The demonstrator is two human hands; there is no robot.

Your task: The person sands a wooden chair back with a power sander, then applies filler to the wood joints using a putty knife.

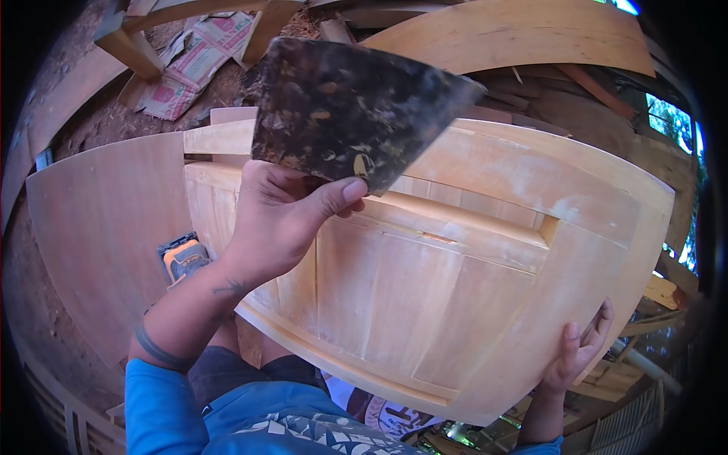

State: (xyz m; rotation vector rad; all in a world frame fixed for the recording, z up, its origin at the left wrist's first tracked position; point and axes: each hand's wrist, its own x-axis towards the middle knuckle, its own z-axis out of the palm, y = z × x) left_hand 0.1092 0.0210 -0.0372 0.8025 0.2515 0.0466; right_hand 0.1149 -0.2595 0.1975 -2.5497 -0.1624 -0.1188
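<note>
My left hand [284, 220] is raised in front of a wooden panel [417, 296], thumb and fingers closed on the lower edge of a dark flat sheet [341, 106]. The sheet is black and mottled, with pale and tan smears, and hides part of the panel's upper rail. Pale wood makes up the large framed panel, which has a long slot near its top and a small rough orange spot below it. At the panel's lower right edge is my right hand [580, 353], thumb apart from the fingers, with nothing seen in it.
An orange and grey power sander [182, 258] lies left of my left forearm, by a plain side board [114, 235]. Behind are a wooden frame [144, 45], torn printed cardboard [201, 64] on the soil, and a curved plank [516, 34]. Scrap wood [660, 292] lies at the right.
</note>
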